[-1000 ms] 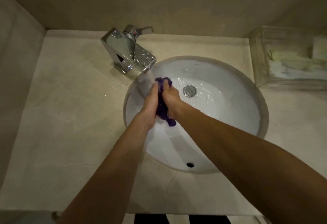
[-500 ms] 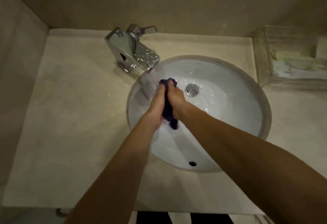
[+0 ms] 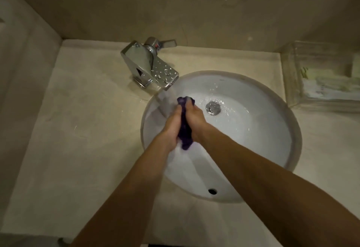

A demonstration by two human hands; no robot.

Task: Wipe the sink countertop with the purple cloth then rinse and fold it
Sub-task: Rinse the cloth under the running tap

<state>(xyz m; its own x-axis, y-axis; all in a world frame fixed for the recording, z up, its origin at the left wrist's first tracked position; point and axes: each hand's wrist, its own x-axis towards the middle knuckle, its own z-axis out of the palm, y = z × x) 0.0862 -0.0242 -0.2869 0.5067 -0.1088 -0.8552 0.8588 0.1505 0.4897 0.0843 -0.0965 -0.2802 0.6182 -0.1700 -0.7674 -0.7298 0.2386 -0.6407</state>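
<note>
**Q:** What has changed at the basin in the last second?

**A:** Very little, and that is the story. My left hand (image 3: 171, 127) and right hand (image 3: 194, 119) are pressed together as they were a second ago, fingers curled round the purple cloth (image 3: 185, 127), which is bunched into a tight wad between my palms. One end pokes out above my fingers, the other hangs below my wrists. The hands have barely shifted inside the sink (image 3: 272, 168). Most of the apparent drift is my head moving, not the hands.

**Q:** And the water?

**A:** Running throughout. The stream from the faucet (image 3: 155, 71) falls just to the left of my left hand, close to the cloth's top end, and water swirls round the drain (image 3: 213, 108). I cannot tell whether the stream actually strikes the cloth or passes beside it.

**Q:** What does that mean for the job?

**A:** I judge the wiping to be over. The countertop (image 3: 78, 129) shows only a few stray droplets near the rim. This is the rinse stage, a scrub or squeeze under the tap. Folding has not begun, since the cloth is crumpled and not laid flat.

**Q:** Anything else in view?

**A:** A clear box (image 3: 321, 75) at the back right, untouched.
</note>
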